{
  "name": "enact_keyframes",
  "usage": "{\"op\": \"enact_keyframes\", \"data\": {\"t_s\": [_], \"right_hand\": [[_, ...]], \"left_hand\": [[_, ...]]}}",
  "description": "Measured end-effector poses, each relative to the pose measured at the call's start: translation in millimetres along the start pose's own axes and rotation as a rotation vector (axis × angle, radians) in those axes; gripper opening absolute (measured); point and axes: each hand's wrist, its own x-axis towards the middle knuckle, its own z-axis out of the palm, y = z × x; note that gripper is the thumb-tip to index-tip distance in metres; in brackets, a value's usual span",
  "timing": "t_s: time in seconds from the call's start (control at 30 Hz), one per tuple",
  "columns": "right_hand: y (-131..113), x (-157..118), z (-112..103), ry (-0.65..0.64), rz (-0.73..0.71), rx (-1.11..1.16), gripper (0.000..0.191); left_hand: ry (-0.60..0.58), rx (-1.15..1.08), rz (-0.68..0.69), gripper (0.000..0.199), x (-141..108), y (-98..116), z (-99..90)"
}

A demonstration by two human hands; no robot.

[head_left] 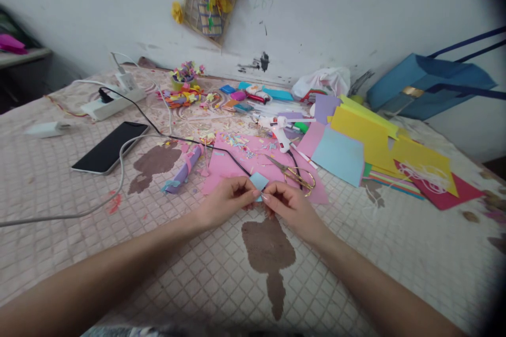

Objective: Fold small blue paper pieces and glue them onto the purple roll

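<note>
the small yellow-green pot (178, 85) near the back of the table (190, 284) is heaped with paper flowers (188, 70), and more loose orange and yellow ones lie just in front of it. a crumpled white plastic bag (331, 79) rests by the wall; something striped shows at its lower edge, whether inside or in front i cannot tell. on the wall, a lattice frame (192, 0) bears yellow flowers and a little woven holder (209, 20), its top cut off by the upper edge. at the back right a blue bag (419, 84) leans over, its straps running out of view and its contents hard to make out

the piece of light blue paper (259, 180) is up between the two hands, over the near edge of the pink sheet (237, 160). the left hand (235, 197) has it pinched between thumb and fingers; the right hand (292, 205) pinches it from the other side, fingertips almost meeting the left's and hiding much of its lower part. scissors (293, 171) and a white glue gun (282, 139) lie beyond the right hand, the small scraps (241, 143) nearby too blurred to sort
</note>
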Motion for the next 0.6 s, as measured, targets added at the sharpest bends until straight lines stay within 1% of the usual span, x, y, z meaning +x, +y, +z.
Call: {"op": "enact_keyframes", "data": {"t_s": [0.1, 0.23, 0.33, 0.47, 0.6], "right_hand": [[-0.6, 0.8, -1.3, 0.006, 0.016, -0.014, 0.018], [-2.8, 1.5, -2.8, 0.02, 0.019, -0.013, 0.017], [-3.3, 1.2, -2.6, 0.011, 0.014, 0.002, 0.016], [-3.1, 1.0, -1.8, 0.018, 0.017, -0.009, 0.017], [-2.2, 1.2, -1.7, 0.031, 0.018, -0.009, 0.02]], "left_hand": [[-0.006, -0.012, -0.056, 0.031, 1.2, -0.5, 0.0], [0.005, -0.005, -0.096, 0.038, 1.4, 1.3, -0.6], [-0.005, 0.008, -0.111, 0.035, 0.6, 2.4, -0.9], [-0.024, -0.001, -0.095, 0.028, 1.0, -0.2, -1.0], [-0.008, -0.007, -0.084, 0.027, 2.0, -3.2, -0.3]]}}
